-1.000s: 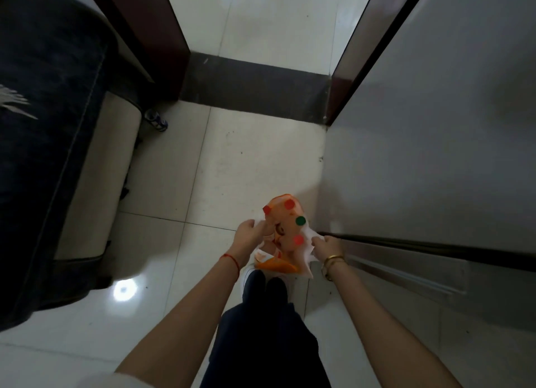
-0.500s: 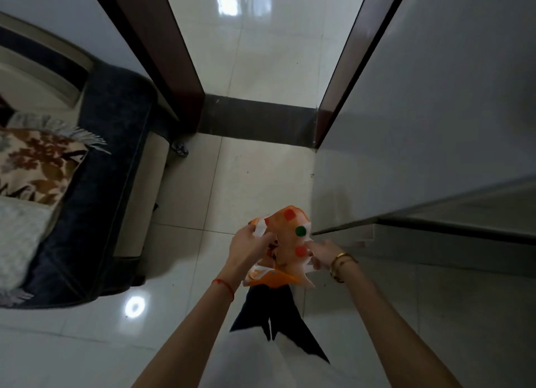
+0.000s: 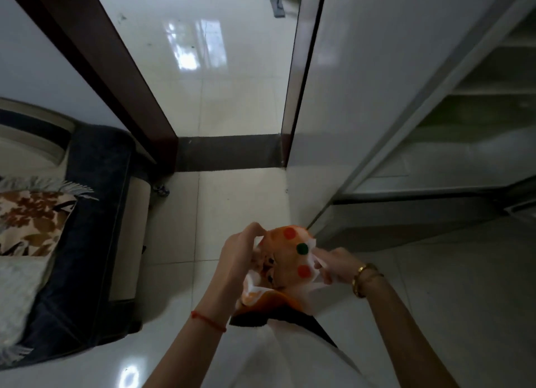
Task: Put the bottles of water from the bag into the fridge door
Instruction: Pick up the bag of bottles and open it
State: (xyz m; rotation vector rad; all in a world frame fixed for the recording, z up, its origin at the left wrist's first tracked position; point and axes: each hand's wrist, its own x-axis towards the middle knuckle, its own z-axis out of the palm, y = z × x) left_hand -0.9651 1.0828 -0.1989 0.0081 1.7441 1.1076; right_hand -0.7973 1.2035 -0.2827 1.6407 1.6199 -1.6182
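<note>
An orange and white bag (image 3: 290,260) with red and green dots hangs in front of me, low in the view. My left hand (image 3: 239,251) grips its left edge near the top. My right hand (image 3: 333,264) pinches its right edge. The bag's mouth is pulled slightly apart between them. No bottle shows inside the bag. The white fridge door (image 3: 362,83) stands open on the right, its outer face toward me. Behind its edge I see the fridge's inner shelves (image 3: 464,143).
A dark blue sofa (image 3: 95,213) with a patterned cushion (image 3: 32,222) stands on the left. A doorway with dark brown frames (image 3: 121,77) opens ahead onto glossy tiled floor (image 3: 226,103). A small object (image 3: 161,188) lies by the sofa's corner.
The view has tilted upward, showing more of the doorway, the sofa and the fridge interior. Both hands keep hold of the bag and have lifted it a little.
</note>
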